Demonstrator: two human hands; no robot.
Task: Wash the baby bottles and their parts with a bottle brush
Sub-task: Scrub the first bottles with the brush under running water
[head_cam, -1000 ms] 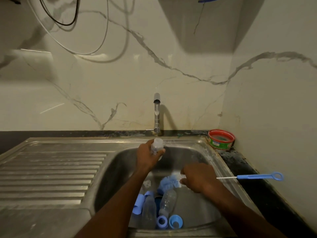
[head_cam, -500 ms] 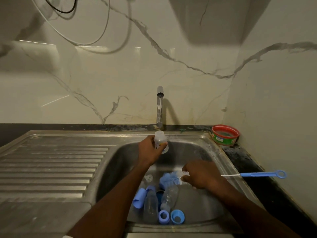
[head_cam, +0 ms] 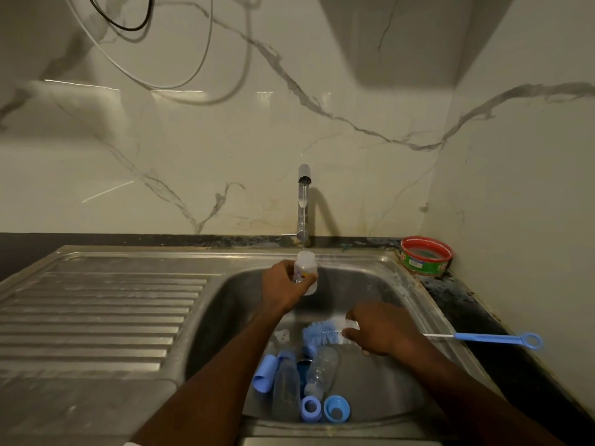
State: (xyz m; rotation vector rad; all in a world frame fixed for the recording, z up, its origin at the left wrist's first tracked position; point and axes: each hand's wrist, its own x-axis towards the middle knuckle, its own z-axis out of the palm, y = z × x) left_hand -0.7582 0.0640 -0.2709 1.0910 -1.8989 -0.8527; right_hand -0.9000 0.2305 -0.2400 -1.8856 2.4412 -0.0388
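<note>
My left hand (head_cam: 283,286) grips a small clear baby bottle (head_cam: 305,270) upright under the tap (head_cam: 303,201), where a thin stream of water runs into its mouth. My right hand (head_cam: 378,328) holds the bottle brush by its wire, just behind the blue and white bristles (head_cam: 322,333); its blue loop handle (head_cam: 502,338) sticks out over the sink's right rim. On the sink floor lie two clear bottles (head_cam: 285,392) (head_cam: 322,370), a blue cap (head_cam: 265,373), two blue collar rings (head_cam: 311,408) (head_cam: 336,408) and a clear teat (head_cam: 281,334).
The steel sink (head_cam: 428,320) has a ribbed draining board (head_cam: 96,313) on its left. A red and green tub (head_cam: 425,255) sits in the back right corner on the dark counter (head_cam: 467,304). Marble walls close in behind and on the right.
My left hand has brought the small bottle under the running water. The view has tilted up a little. My right hand has kept its hold on the brush.
</note>
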